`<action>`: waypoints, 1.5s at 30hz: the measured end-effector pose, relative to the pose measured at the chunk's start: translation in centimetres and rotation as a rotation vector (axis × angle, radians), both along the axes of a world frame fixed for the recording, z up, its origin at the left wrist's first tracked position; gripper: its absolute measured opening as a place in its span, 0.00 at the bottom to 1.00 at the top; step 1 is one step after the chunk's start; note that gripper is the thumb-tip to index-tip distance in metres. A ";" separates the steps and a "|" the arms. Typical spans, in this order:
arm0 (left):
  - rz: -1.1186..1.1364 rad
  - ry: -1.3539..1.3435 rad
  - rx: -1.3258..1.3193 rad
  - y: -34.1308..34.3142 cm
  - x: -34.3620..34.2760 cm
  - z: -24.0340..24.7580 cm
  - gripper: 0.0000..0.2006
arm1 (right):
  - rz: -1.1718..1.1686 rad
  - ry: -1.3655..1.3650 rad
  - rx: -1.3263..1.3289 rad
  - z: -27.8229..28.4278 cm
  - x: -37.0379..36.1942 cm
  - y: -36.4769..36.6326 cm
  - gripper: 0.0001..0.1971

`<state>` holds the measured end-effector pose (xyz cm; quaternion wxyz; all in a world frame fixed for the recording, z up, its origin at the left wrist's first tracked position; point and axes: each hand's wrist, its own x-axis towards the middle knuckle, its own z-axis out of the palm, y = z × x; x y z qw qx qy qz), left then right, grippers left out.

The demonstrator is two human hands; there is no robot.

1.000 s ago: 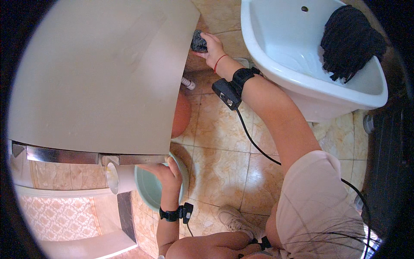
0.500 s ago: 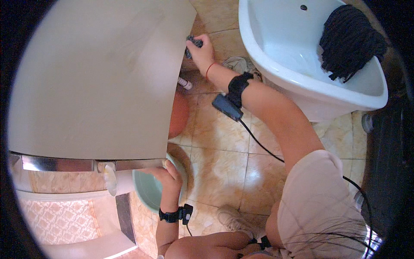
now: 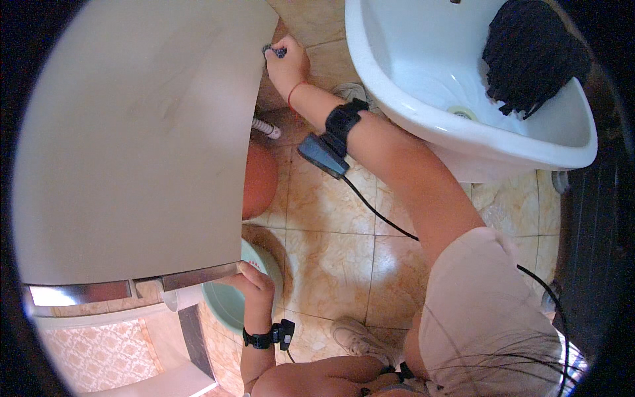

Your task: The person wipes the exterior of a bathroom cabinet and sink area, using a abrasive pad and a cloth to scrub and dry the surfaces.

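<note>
A large beige panel (image 3: 132, 145) with scuff marks fills the left side, a shiny metal strip (image 3: 198, 276) along its near edge. My left hand (image 3: 256, 284) grips the near right corner, with the thumb showing at the edge and the other fingers partly hidden. Farther off, at the panel's far right edge, my right hand (image 3: 289, 69) is closed around a dark grey, mottled scrubbing pad (image 3: 280, 52). A pale green basin (image 3: 228, 309) sits on the floor just below my left hand.
A white ceramic basin (image 3: 397, 99) stands at the far right, a black stringy mop head (image 3: 532, 56) draped in it. Beyond the panel's edge are a rounded orange-red object (image 3: 260, 182) and a white ribbed hose (image 3: 266, 128). A black cable (image 3: 370, 205) trails from my right forearm.
The view has shifted, and the panel's near edge now appears more tilted. My right hand, still around the scrubbing pad, appears a little farther left and away; my left hand stays at the corner.
</note>
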<state>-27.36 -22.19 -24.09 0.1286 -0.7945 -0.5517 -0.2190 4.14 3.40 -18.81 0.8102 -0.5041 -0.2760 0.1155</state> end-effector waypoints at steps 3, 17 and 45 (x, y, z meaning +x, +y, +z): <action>0.019 0.064 -0.055 -0.3 1.6 0.6 0.35 | -0.029 0.019 -0.075 -0.7 0.4 0.5 0.08; -0.160 -0.560 0.002 -0.1 3.9 1.8 0.34 | 0.027 0.271 0.011 -3.2 -2.2 -1.2 0.11; -0.065 -0.541 -0.048 -0.5 2.0 -0.2 0.35 | -0.281 -0.343 0.345 8.4 0.9 2.4 0.07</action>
